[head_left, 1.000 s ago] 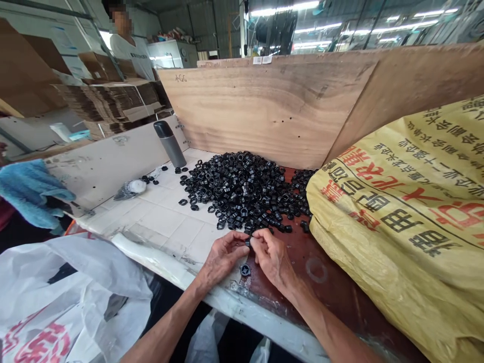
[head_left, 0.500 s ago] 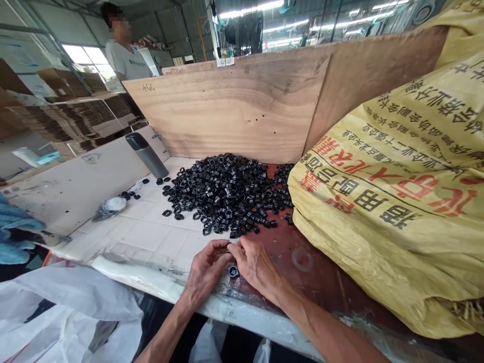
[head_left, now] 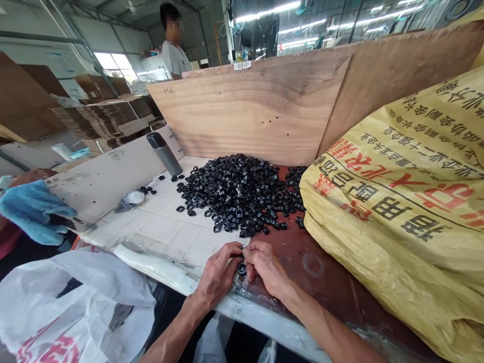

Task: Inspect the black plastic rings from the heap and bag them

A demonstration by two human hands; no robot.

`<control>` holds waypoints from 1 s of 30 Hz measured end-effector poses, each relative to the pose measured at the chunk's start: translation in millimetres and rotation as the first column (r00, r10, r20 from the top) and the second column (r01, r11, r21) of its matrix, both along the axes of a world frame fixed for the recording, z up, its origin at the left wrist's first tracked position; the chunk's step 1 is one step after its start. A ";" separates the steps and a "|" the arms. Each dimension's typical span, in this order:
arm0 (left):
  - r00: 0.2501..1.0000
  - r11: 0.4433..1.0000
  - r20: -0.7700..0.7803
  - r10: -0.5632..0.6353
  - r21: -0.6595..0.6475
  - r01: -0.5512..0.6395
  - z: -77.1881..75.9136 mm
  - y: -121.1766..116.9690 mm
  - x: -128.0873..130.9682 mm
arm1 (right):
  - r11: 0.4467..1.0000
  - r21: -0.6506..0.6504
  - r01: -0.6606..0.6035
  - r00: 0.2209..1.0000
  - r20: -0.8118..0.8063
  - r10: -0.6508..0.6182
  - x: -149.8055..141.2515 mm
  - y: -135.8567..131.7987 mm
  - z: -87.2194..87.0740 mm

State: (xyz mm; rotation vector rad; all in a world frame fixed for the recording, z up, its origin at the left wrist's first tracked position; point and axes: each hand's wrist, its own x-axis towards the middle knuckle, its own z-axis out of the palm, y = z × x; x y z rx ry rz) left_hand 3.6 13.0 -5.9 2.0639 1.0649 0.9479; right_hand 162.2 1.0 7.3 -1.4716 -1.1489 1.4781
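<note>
The gripped piece [head_left: 241,247] (black) is mostly hidden.

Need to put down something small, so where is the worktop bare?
Free: the pale surface between the small clear bag and black heap; the red-brown surface between the right hand and yellow sack. Crowded: the heap, and between left hand and right, where a round black part lies.

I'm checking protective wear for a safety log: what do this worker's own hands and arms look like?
The left hand and right hand are bare, without gloves. Both forearms are bare too, with no sleeve, watch or bracelet in view. Whether a ring is worn I cannot tell.
</note>
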 end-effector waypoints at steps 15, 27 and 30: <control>0.935 0.961 -0.244 0.259 0.159 -0.225 2.0 38.9 28.2 | 0.850 0.476 -0.228 0.470 0.818 -0.332 46.9 26.3 -14.8; 0.964 0.980 -0.179 0.194 0.084 -0.182 0.5 34.8 22.3 | 0.836 0.544 -0.070 0.850 0.472 -0.235 44.2 25.7 -6.2; 0.976 0.990 -0.172 0.135 0.059 -0.126 -1.9 36.3 20.0 | 0.854 0.516 -0.063 0.849 0.478 -0.225 42.9 26.6 -8.1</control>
